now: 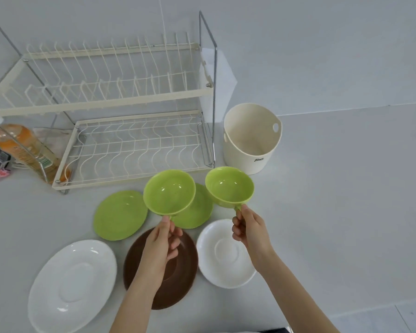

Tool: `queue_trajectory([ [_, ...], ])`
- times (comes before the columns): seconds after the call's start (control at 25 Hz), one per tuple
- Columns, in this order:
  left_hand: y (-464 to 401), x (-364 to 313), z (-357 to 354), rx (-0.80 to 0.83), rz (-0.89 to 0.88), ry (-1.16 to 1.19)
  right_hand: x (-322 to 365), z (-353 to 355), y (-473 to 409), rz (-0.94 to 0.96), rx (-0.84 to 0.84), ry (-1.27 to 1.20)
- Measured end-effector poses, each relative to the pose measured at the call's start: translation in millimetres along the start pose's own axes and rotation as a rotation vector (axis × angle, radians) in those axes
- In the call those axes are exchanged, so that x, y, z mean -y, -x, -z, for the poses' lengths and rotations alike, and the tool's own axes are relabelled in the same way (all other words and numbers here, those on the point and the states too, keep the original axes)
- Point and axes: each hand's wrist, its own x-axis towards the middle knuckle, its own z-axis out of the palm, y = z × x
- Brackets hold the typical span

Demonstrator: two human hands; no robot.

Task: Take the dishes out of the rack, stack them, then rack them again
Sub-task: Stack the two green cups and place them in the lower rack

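Two green cups are held up above the table, just in front of the two-tier rack [135, 150]. The left hand [162, 246] pinches the handle of the left cup [169, 192]; the right hand [249, 227] pinches the right cup [229, 187]. Beneath lie two green saucers [120, 215], a brown plate [178, 284] and two white saucers [72, 284]. A cream bucket [251, 140] stands beside the rack, toward the table's far edge.

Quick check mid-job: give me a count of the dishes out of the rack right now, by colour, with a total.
Green: 4, left cup, right cup, left saucer, saucer behind the left cup
White: 2, large saucer, smaller saucer
Brown: 1, brown plate
Total: 7
Left hand and right hand each hold a cup by its handle.
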Motion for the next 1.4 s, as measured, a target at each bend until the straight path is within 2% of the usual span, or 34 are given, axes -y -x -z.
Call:
queue_trajectory([
  [0.48,-19,40,-96,0.162,0.105,-0.114,-4,102,-17,0.014,-0.152,-0.061],
  [0.68,-22,52,-108,0.174,0.162,-0.165,-6,117,-23,-0.022,-0.130,-0.043],
  [1.0,-25,50,-111,0.143,0.218,-0.233,2,118,-27,-0.192,-0.110,0.019],
  [1.24,-28,48,-112,0.117,0.194,-0.268,-4,117,-21,-0.101,-0.147,0.122],
  [1.4,-29,45,-115,0.110,0.200,-0.279,6,118,-18,-0.011,-0.178,0.065],
])
